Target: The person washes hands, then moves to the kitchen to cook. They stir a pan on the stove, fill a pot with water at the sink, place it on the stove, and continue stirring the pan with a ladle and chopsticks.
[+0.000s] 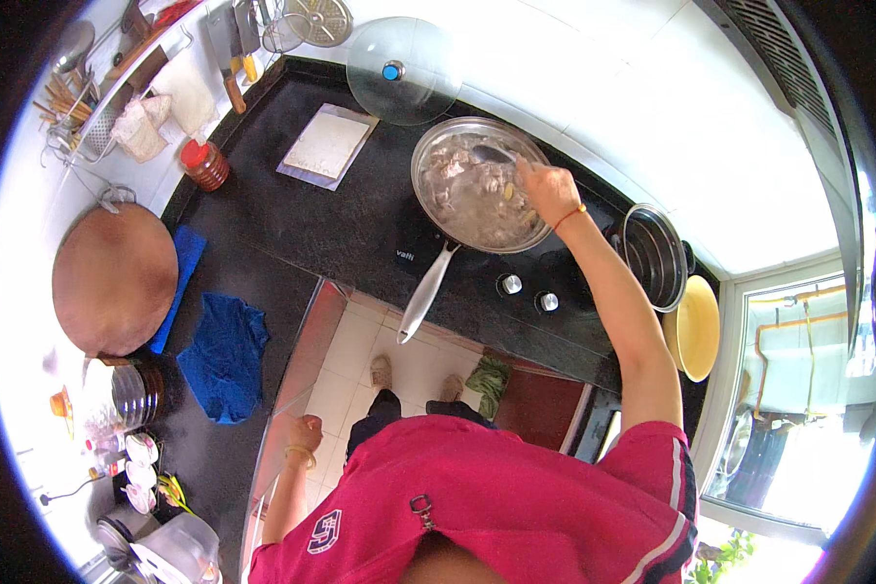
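Over the cooktop my right hand point(550, 191) grips a metal spoon or ladle point(490, 154), its bowl dipping into a wide steel frying pan point(427, 215). Pieces of pale meat point(452, 169) lie in cloudy, foamy liquid there, with a few yellowish slices point(508, 190) among them. The pan's long metal handle point(429, 293) points toward me over the counter edge. My left hand point(304, 432) hangs low beside the counter, fingers curled, with nothing visible in it. A glass lid point(406, 95) with a blue-topped knob leans against the wall behind the pan.
A steel pot point(653, 255) and a yellow basin point(697, 328) stand to the right. Two control knobs point(511, 284) sit before the pan. Leftward are a white board or pad point(326, 146), a red-lidded jar point(205, 166), a blue cloth point(226, 358) and a round wooden chopping board point(117, 281).
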Motion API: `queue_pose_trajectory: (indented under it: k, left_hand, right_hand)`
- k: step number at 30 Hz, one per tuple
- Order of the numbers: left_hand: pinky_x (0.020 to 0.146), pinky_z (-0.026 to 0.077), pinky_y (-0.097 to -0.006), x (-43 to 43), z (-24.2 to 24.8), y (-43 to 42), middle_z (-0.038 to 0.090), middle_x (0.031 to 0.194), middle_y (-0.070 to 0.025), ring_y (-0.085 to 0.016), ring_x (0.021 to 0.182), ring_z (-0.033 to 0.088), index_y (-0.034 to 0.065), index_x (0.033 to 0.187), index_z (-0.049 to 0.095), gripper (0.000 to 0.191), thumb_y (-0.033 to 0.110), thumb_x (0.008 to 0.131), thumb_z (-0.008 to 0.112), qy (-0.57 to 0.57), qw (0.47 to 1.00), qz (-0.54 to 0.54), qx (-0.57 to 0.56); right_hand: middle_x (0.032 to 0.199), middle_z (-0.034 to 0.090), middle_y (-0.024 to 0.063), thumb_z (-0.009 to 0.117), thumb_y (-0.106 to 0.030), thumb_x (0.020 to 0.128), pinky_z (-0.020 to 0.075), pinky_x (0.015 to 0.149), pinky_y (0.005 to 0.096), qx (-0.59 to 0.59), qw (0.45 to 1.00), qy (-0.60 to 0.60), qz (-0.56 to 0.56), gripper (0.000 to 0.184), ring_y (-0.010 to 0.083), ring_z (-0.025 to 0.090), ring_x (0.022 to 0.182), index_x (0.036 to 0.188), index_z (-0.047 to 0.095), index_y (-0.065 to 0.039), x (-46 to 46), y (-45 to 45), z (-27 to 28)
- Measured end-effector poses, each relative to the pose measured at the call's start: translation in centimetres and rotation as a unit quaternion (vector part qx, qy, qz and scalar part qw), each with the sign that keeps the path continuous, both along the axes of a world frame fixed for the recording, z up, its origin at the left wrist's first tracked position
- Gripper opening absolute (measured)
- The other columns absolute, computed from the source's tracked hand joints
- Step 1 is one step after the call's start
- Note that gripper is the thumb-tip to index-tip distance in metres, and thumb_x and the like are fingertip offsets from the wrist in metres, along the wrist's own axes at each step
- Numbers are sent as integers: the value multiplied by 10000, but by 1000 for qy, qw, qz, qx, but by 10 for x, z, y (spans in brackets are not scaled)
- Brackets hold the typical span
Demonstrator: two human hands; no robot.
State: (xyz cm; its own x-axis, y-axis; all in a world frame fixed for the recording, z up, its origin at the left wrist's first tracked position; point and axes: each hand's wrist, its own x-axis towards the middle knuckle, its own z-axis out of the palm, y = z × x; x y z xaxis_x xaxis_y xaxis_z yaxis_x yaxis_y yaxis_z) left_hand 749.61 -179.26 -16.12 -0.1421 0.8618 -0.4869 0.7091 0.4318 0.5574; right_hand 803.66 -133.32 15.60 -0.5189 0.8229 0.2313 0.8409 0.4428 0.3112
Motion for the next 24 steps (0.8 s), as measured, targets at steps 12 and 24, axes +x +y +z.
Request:
queue_pose_trajectory:
  k: [12,24]
  left_hand:
    - [666,589,-366,-31,31,36,757,794,-164,-245,702,773,41,1006,764,281,285,985,624,-95,989,67,-86]
    - [583,575,-307,-13,46,142,757,805,-117,-170,685,756,47,981,771,249,245,1007,624,-83,992,-91,-8]
  right_hand:
    - [835,733,184,618,-73,886,601,738,458,-104,990,-31,-88,122,352,746,844,951,720,-64,-31,48,-38]
    - [824,724,162,574,-56,893,593,680,465,-84,988,27,-125,226,346,738,790,1112,631,-55,-17,-64,8]
